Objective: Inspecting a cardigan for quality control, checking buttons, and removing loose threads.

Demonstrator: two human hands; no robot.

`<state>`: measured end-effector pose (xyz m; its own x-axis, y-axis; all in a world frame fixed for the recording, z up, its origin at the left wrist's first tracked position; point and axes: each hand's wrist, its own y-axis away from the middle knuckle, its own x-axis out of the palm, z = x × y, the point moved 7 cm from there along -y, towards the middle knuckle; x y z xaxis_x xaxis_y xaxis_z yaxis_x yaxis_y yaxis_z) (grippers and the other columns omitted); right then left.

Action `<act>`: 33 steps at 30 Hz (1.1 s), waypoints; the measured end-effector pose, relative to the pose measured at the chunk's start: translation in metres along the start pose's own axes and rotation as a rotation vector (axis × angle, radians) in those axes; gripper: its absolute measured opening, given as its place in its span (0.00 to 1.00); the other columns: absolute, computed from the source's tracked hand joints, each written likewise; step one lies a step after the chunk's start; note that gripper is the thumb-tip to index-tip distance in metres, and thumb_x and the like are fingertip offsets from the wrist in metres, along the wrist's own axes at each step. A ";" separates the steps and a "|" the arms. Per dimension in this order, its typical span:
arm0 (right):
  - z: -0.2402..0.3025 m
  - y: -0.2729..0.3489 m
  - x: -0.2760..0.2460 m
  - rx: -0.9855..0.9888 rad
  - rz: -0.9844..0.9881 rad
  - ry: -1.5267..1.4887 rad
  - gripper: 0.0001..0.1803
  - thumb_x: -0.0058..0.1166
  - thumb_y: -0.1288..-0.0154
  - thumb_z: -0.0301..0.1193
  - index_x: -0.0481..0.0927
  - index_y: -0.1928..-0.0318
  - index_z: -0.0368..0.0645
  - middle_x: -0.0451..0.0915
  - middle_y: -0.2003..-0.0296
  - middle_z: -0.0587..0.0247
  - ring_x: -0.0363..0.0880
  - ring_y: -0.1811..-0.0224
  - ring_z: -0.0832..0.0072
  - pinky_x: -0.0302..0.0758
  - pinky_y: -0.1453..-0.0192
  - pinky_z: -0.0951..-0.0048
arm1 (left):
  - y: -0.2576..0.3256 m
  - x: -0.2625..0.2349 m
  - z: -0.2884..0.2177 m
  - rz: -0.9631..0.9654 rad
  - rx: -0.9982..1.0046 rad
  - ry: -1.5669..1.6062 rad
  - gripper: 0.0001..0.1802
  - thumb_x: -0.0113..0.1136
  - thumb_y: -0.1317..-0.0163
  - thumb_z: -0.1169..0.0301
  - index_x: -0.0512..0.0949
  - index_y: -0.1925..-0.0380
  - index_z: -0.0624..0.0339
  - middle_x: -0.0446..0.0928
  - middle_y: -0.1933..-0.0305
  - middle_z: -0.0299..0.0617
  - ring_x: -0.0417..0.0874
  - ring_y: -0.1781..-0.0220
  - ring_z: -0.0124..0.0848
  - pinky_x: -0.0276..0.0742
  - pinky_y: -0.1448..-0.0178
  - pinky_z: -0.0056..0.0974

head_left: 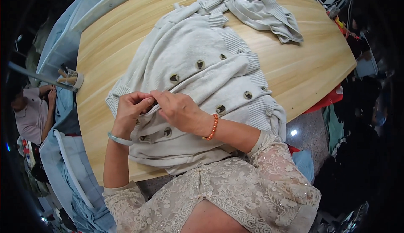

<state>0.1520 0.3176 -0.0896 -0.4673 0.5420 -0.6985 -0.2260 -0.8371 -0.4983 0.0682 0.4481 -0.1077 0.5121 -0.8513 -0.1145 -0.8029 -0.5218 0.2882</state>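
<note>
A cream double-breasted knit cardigan point(198, 52) with dark round buttons lies spread over the light wooden table point(303, 69). My left hand point(129, 109) and my right hand point(179, 109) meet at its front placket, close to the near edge. Both pinch the fabric there, fingertips touching around a button spot that the fingers hide. A pale bangle sits on my left wrist and an orange bead bracelet on my right wrist.
A second pale grey knit garment point(252, 6) lies crumpled at the table's far side. Another person point(31, 111) sits at the left. Light blue cloth point(71, 165) hangs by the table's left edge. A small roll of tape point(72, 79) rests there too.
</note>
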 end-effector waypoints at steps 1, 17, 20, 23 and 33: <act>-0.002 0.001 0.007 -0.027 0.030 0.025 0.28 0.65 0.47 0.29 0.72 0.46 0.33 0.77 0.62 0.53 0.81 0.61 0.61 0.79 0.58 0.64 | 0.001 0.000 0.000 -0.004 -0.007 -0.001 0.06 0.67 0.38 0.74 0.84 0.63 0.66 0.83 0.70 0.34 0.76 0.72 0.16 0.71 0.68 0.24; -0.026 0.002 0.011 0.023 0.184 -0.219 0.20 0.50 0.45 0.14 0.75 0.50 0.37 0.75 0.61 0.49 0.78 0.59 0.49 0.77 0.57 0.57 | 0.025 0.016 -0.011 -0.127 0.422 -0.517 0.09 0.58 0.40 0.82 0.81 0.60 0.66 0.79 0.66 0.45 0.79 0.66 0.32 0.73 0.62 0.33; -0.022 -0.002 0.008 -0.024 0.146 -0.177 0.13 0.53 0.47 0.18 0.74 0.59 0.37 0.75 0.64 0.49 0.80 0.64 0.50 0.78 0.60 0.56 | 0.023 0.012 -0.009 -0.130 0.433 -0.527 0.09 0.58 0.40 0.82 0.81 0.60 0.65 0.78 0.67 0.44 0.79 0.67 0.31 0.73 0.63 0.33; -0.018 -0.004 0.006 -0.061 0.138 -0.221 0.13 0.53 0.46 0.17 0.76 0.58 0.38 0.76 0.65 0.52 0.80 0.65 0.52 0.77 0.63 0.58 | 0.025 0.012 -0.013 -0.114 0.430 -0.540 0.08 0.58 0.40 0.82 0.80 0.61 0.65 0.77 0.67 0.43 0.78 0.67 0.28 0.72 0.63 0.32; -0.054 0.009 -0.023 0.072 0.257 -0.009 0.09 0.60 0.37 0.34 0.78 0.60 0.45 0.78 0.65 0.59 0.81 0.66 0.56 0.77 0.64 0.60 | 0.028 -0.016 -0.005 -0.163 0.211 -0.660 0.09 0.69 0.41 0.71 0.80 0.68 0.65 0.82 0.72 0.39 0.77 0.70 0.19 0.72 0.65 0.29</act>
<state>0.2073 0.3017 -0.1054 -0.5250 0.3101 -0.7926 -0.1592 -0.9506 -0.2666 0.0390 0.4468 -0.0929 0.3922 -0.5827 -0.7118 -0.8081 -0.5879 0.0359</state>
